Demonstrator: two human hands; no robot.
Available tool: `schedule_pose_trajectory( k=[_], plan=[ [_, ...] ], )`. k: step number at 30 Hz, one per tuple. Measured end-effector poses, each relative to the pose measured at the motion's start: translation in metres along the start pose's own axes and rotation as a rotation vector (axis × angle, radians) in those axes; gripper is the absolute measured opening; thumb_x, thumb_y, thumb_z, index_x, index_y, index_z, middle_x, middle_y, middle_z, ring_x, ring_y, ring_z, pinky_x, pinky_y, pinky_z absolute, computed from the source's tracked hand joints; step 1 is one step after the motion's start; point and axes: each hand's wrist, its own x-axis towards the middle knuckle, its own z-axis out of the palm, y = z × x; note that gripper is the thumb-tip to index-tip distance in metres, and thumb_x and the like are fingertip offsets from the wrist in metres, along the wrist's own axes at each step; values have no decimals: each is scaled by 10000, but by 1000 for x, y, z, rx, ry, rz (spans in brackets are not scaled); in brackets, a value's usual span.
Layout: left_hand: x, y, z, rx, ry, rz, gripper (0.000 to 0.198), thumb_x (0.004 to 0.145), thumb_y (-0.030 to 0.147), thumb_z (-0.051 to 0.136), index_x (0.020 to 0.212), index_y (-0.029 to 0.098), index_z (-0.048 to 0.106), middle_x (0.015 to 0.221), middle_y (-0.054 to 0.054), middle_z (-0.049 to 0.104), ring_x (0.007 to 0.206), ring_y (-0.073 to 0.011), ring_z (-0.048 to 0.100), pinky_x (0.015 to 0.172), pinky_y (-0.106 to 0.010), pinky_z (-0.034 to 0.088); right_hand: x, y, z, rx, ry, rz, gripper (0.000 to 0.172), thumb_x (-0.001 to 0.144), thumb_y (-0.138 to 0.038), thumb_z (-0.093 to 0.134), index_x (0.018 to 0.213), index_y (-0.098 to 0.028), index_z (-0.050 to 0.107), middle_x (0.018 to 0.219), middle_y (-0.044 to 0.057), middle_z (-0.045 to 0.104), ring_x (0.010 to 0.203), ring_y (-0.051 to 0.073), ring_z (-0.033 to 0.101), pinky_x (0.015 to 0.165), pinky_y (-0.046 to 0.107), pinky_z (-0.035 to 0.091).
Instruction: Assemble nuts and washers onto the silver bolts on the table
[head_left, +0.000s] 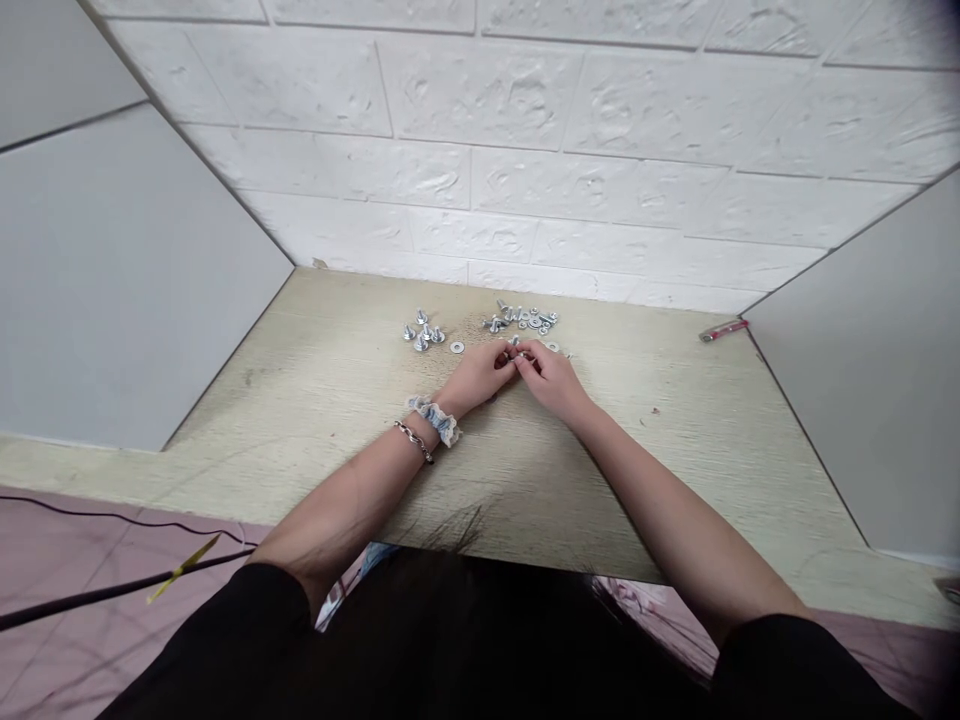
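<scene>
My left hand (482, 375) and my right hand (551, 378) meet at the middle of a light wooden table (337, 390). Both have fingers pinched together on a small metal bolt (517, 352) held between the fingertips. A scrunchie and a bracelet sit on my left wrist. Just beyond the hands lies a loose pile of bolts and washers (525, 320). A smaller group of bolts (422, 332) rests to the left, with a single washer (457, 347) beside it.
A white brick wall (525, 150) closes the table's far edge, with grey panels (112, 290) on both sides. A small red-handled tool (724, 329) lies at the far right corner. A black cable (112, 590) crosses the pink floor at lower left.
</scene>
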Motion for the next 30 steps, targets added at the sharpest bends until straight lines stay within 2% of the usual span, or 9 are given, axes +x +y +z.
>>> schedule_pose_trajectory(
  k=[9, 14, 20, 30],
  plan=[
    [0, 0, 1, 1, -3, -8, 165, 822, 267, 497, 866, 170, 622, 698, 6, 605, 662, -134, 534, 658, -254, 419, 0, 0, 1, 11, 3, 1, 227, 855, -330, 431, 977, -204, 574, 872, 41, 656, 707, 178, 562, 662, 305, 415],
    [0, 0, 0, -15, 2, -10, 157, 823, 267, 505, 863, 174, 625, 677, 10, 599, 654, -134, 537, 643, -254, 419, -1, 3, 3, 55, 28, 15, 241, 853, -342, 430, 1037, -209, 510, 817, 24, 635, 670, 175, 553, 654, 306, 406],
    [1, -2, 1, -25, 0, 3, 154, 819, 258, 516, 870, 169, 630, 702, 7, 613, 665, -132, 539, 654, -256, 418, -1, 3, 3, 35, 28, 23, 170, 838, -312, 420, 947, -217, 510, 764, 12, 617, 625, 170, 519, 618, 295, 385],
    [0, -1, -1, -34, -7, -7, 178, 822, 278, 510, 883, 167, 635, 696, 3, 616, 647, -135, 533, 639, -257, 415, -1, 2, 1, 43, 15, 19, 193, 844, -351, 434, 945, -211, 521, 809, 26, 633, 661, 175, 539, 636, 298, 398]
  ],
)
